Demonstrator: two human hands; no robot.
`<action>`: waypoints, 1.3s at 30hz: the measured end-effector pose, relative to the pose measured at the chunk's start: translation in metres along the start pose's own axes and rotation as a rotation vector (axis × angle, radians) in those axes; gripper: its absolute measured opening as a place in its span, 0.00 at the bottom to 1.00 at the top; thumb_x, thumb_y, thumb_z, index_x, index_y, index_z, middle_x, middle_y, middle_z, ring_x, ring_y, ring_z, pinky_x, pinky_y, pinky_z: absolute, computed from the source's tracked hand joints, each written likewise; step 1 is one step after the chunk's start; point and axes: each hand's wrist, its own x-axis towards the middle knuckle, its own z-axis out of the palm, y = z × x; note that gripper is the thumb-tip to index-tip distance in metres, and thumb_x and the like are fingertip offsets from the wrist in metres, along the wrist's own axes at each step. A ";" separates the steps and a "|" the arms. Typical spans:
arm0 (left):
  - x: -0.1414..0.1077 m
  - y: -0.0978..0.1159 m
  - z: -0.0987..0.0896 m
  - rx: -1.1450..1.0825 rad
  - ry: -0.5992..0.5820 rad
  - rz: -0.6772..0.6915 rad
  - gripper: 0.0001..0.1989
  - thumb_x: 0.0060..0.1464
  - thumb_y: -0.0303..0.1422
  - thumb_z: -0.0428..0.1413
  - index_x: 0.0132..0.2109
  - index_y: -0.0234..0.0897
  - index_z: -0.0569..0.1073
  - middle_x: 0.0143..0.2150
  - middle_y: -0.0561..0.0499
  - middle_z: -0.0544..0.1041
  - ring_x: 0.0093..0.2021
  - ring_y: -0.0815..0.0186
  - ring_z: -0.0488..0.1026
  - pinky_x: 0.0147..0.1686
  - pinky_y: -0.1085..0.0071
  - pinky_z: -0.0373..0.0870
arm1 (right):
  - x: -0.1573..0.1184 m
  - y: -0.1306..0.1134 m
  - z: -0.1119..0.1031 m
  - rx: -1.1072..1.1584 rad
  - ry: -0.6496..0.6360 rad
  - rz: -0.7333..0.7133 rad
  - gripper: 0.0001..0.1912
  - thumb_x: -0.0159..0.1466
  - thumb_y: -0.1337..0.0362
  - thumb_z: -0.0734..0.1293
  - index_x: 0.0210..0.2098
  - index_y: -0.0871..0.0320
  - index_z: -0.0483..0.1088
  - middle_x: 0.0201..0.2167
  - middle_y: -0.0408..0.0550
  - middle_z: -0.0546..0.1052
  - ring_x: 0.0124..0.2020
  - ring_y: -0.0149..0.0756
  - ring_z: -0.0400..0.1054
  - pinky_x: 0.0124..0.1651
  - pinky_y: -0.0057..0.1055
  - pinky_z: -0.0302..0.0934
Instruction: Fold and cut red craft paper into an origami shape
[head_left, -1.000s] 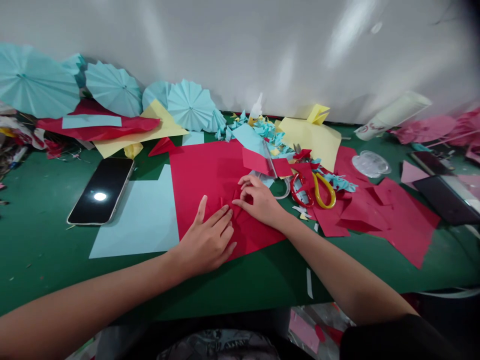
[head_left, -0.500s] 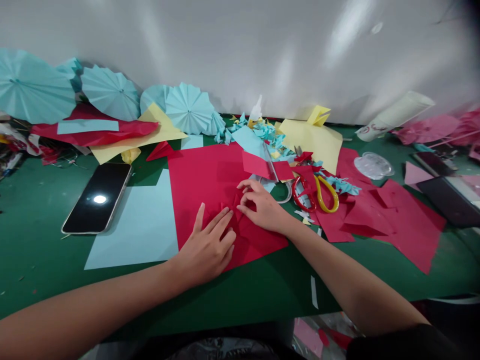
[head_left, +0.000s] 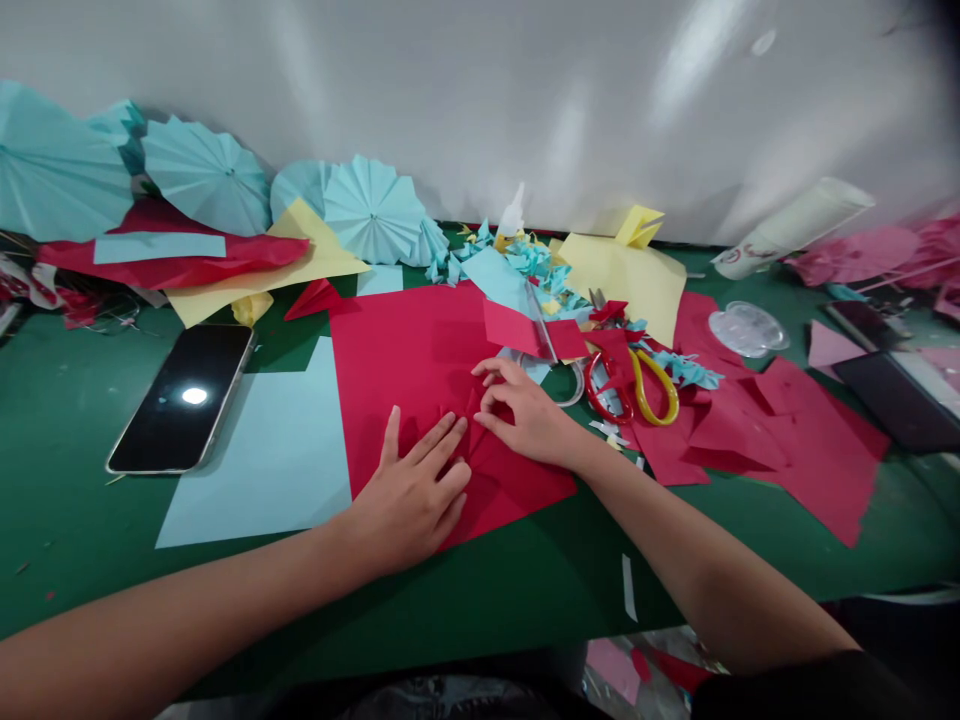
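My left hand (head_left: 412, 500) lies on a large red sheet of paper (head_left: 405, 335), its fingers stretched out and the fingertips pressing on a small folded piece of red paper (head_left: 470, 408). On the right side of that piece, my right hand (head_left: 529, 415) is closed, thumb and forefinger pinching it. Much of the folded piece is hidden by the fingers, so its full shape does not show. Under the red sheet's left side sits a light blue sheet (head_left: 277, 450). Scissors with red and yellow handles (head_left: 670, 385) rest just right of my right hand, among paper scraps.
A phone (head_left: 187, 390) lies on the left. Pleated blue paper fans (head_left: 375, 215) lean along the wall. A white-nozzled bottle (head_left: 512, 215), yellow paper (head_left: 630, 275), red offcuts (head_left: 810, 430) and a clear round lid (head_left: 748, 329) are spread across the green table (head_left: 525, 590).
The view has shifted slightly, so things on the left sit a little farther left. Both hands keep nearly the same place and grip on the red paper.
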 end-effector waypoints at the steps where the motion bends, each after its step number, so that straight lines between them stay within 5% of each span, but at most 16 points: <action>1: 0.000 -0.001 -0.001 -0.003 -0.001 0.000 0.11 0.61 0.31 0.42 0.40 0.35 0.68 0.62 0.37 0.61 0.64 0.55 0.54 0.58 0.37 0.30 | 0.000 0.000 0.000 0.000 -0.006 0.003 0.06 0.59 0.68 0.63 0.26 0.58 0.62 0.50 0.56 0.63 0.49 0.40 0.63 0.51 0.45 0.60; 6: 0.001 -0.009 -0.005 -0.010 0.030 0.047 0.12 0.60 0.33 0.45 0.42 0.37 0.71 0.59 0.42 0.65 0.61 0.58 0.60 0.59 0.42 0.20 | 0.000 -0.001 -0.001 -0.006 -0.015 0.003 0.05 0.59 0.68 0.63 0.26 0.58 0.63 0.50 0.57 0.63 0.49 0.41 0.63 0.51 0.45 0.60; 12: 0.002 -0.029 -0.011 -0.034 -0.007 0.181 0.18 0.62 0.34 0.43 0.56 0.37 0.67 0.60 0.45 0.65 0.60 0.61 0.62 0.63 0.49 0.28 | 0.000 -0.001 -0.001 -0.007 -0.020 0.009 0.05 0.59 0.68 0.63 0.26 0.59 0.64 0.50 0.57 0.63 0.50 0.42 0.62 0.51 0.45 0.60; 19: 0.005 -0.050 -0.028 -0.070 -0.185 0.307 0.19 0.60 0.38 0.47 0.58 0.48 0.65 0.64 0.47 0.58 0.62 0.60 0.57 0.62 0.48 0.27 | -0.001 -0.002 -0.002 -0.007 -0.031 0.023 0.06 0.59 0.68 0.63 0.26 0.58 0.64 0.50 0.57 0.63 0.51 0.42 0.62 0.52 0.44 0.60; 23: 0.007 -0.061 -0.034 -0.135 -0.225 0.338 0.20 0.57 0.42 0.51 0.57 0.57 0.64 0.65 0.52 0.56 0.63 0.56 0.55 0.61 0.45 0.29 | -0.001 -0.003 -0.003 -0.015 -0.029 0.031 0.05 0.59 0.68 0.63 0.26 0.58 0.64 0.50 0.56 0.63 0.51 0.42 0.62 0.52 0.44 0.60; 32: 0.005 -0.062 -0.033 -0.106 -0.229 0.322 0.23 0.53 0.51 0.51 0.56 0.58 0.65 0.68 0.47 0.47 0.65 0.49 0.51 0.57 0.38 0.25 | -0.001 -0.003 -0.002 -0.022 -0.030 0.029 0.06 0.59 0.67 0.63 0.26 0.58 0.63 0.51 0.57 0.62 0.50 0.40 0.62 0.53 0.43 0.60; 39: 0.003 -0.059 -0.033 -0.108 -0.256 0.266 0.24 0.51 0.54 0.51 0.55 0.57 0.67 0.67 0.44 0.49 0.66 0.49 0.44 0.57 0.37 0.27 | -0.006 -0.021 0.007 -0.185 0.040 0.073 0.22 0.47 0.49 0.72 0.25 0.58 0.60 0.51 0.61 0.63 0.52 0.52 0.60 0.54 0.51 0.57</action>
